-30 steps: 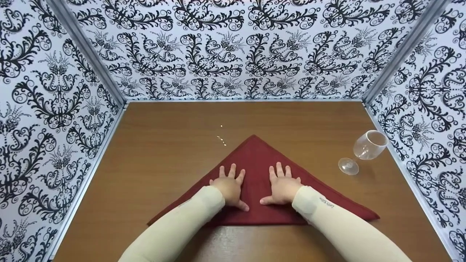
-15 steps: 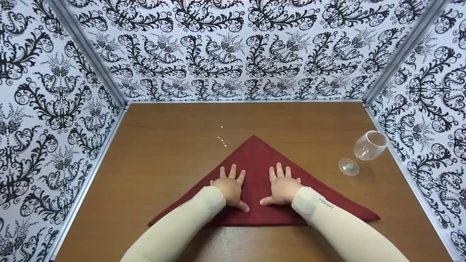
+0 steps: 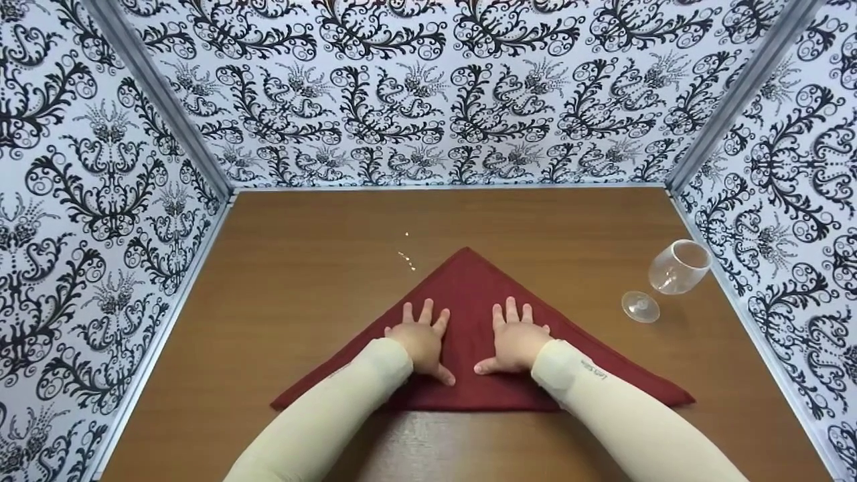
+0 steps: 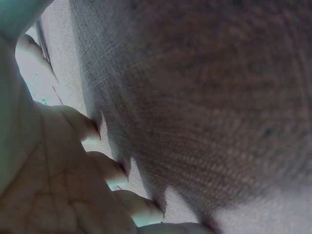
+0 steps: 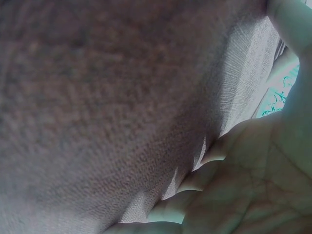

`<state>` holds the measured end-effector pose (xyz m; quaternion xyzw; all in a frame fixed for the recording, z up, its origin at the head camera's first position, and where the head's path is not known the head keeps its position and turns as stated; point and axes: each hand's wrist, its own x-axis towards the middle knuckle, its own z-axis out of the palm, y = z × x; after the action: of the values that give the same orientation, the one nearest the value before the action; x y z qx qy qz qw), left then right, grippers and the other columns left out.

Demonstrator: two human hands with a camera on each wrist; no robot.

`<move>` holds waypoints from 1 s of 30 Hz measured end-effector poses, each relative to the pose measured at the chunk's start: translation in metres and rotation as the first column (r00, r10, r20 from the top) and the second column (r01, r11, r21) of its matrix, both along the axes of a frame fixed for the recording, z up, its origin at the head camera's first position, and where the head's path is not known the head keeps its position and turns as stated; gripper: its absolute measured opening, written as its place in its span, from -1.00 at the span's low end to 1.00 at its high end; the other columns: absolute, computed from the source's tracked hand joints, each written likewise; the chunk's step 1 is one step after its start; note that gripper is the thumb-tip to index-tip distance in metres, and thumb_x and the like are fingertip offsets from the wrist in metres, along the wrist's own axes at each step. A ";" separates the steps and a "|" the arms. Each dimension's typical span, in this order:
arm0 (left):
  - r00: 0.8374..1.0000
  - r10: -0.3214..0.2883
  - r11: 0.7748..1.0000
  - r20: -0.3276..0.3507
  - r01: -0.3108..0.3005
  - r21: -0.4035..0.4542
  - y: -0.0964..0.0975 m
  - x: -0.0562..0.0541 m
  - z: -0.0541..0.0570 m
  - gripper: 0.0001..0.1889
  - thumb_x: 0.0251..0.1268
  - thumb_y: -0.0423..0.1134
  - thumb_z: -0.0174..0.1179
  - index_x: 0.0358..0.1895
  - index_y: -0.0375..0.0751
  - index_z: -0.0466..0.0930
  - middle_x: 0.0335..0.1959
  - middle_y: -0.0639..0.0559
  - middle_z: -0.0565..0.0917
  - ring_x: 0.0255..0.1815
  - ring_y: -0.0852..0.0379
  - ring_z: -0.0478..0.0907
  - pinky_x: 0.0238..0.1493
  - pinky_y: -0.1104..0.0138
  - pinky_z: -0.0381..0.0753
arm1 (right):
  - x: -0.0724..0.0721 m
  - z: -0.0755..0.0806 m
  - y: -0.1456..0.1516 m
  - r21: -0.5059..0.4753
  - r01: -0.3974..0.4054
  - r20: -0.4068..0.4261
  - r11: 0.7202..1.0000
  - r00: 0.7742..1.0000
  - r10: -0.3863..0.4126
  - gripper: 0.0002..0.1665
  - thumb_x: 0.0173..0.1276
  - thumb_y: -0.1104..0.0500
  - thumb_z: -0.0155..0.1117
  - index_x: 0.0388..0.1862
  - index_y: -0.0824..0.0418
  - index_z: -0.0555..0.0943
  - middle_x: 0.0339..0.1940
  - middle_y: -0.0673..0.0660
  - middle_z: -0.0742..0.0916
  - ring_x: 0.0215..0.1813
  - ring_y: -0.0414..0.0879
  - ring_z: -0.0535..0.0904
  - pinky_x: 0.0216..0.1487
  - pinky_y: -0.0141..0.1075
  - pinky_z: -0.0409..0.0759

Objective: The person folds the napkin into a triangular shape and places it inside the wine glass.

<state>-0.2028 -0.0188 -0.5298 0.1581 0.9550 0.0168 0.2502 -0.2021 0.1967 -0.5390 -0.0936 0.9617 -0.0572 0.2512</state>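
A dark red cloth napkin lies folded into a triangle, its point toward the back wall and its long side toward me. My left hand rests on its left half with fingers spread, thumb toward the middle. On the right half my right hand lies the same way, a strip of cloth showing between the two thumbs. In the left wrist view the fingertips touch the woven cloth while the palm arches over it. The right wrist view likewise shows fingertips on the cloth, below the raised palm.
An upright clear wine glass stands on the brown wooden table, right of the napkin. Small bright specks show left of the napkin's tip. Patterned black-and-white walls enclose the table at the back and both sides.
Nearly nothing differs. Both hands stay spread on the napkin, and the whole head view has shifted by a few pixels.
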 end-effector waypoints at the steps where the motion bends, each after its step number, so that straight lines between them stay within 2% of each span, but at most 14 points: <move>1: 1.000 -0.002 1.000 0.000 0.002 0.001 -0.001 -0.001 0.000 0.42 -0.15 0.53 0.50 0.76 0.17 -0.14 0.79 -0.11 -0.22 0.75 -0.42 -0.21 0.41 -0.40 0.38 | -0.001 0.000 -0.001 0.000 0.001 -0.003 1.000 1.000 -0.001 0.63 0.09 -0.60 0.43 0.74 0.37 -0.08 0.74 0.49 -0.08 0.70 0.57 -0.15 0.36 0.59 0.27; 17: 1.000 0.023 1.000 0.011 -0.023 0.012 -0.007 -0.028 0.001 0.41 -0.12 0.51 0.50 0.76 0.20 -0.19 0.80 -0.06 -0.28 0.76 -0.37 -0.27 0.46 -0.40 0.32 | -0.026 0.002 -0.010 -0.004 0.025 -0.013 1.000 1.000 -0.025 0.60 0.12 -0.59 0.42 0.75 0.33 -0.09 0.75 0.46 -0.09 0.72 0.53 -0.16 0.40 0.59 0.23; 23: 1.000 0.024 1.000 0.020 -0.024 -0.001 -0.008 -0.039 0.004 0.41 -0.10 0.50 0.49 0.76 0.20 -0.21 0.79 -0.07 -0.29 0.76 -0.37 -0.29 0.45 -0.40 0.32 | -0.036 0.001 -0.012 0.003 0.012 -0.031 1.000 0.999 -0.012 0.59 0.14 -0.61 0.38 0.75 0.33 -0.09 0.75 0.47 -0.09 0.71 0.54 -0.13 0.39 0.59 0.26; 30: 0.998 0.049 0.998 0.030 -0.050 0.037 -0.012 -0.050 0.008 0.39 -0.08 0.43 0.54 0.76 0.19 -0.18 0.80 -0.07 -0.29 0.77 -0.36 -0.31 0.48 -0.44 0.23 | -0.044 0.002 -0.013 0.003 0.002 -0.058 1.000 0.998 -0.002 0.55 0.19 -0.61 0.34 0.75 0.31 -0.09 0.75 0.45 -0.07 0.71 0.54 -0.12 0.40 0.58 0.25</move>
<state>-0.2529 -0.0307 -0.5218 0.1386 0.9545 0.0432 0.2603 -0.2459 0.1835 -0.5370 -0.0940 0.9687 -0.0534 0.2233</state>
